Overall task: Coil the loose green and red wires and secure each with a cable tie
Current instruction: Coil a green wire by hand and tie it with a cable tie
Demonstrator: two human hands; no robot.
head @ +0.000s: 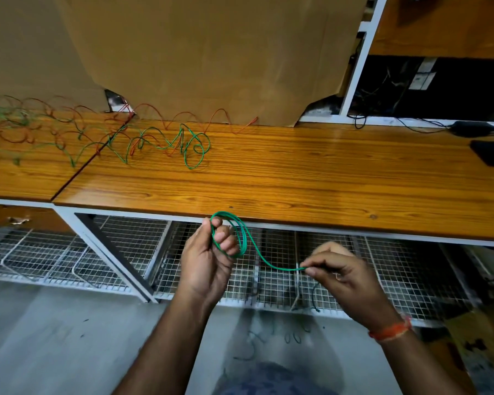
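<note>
Your left hand (208,260) has its fingers curled round a small coil of green wire (234,235), a few loops standing up past your fingertips, just short of the counter (297,178) edge. Your right hand (340,276) pinches the same wire between thumb and fingertips where the strand runs out of the coil; the tail below that pinch is dark and hard to follow. Judging by how it holds its curves, this wire is light, thin and springy, so the loops will likely want to spring open. Keep your grip where the loops cross, and feed with a light pinch close to the coil. Beyond your left hand, far across the counter, the loose red wire (183,115) and more green strands (194,149) lie tangled together.
</note>
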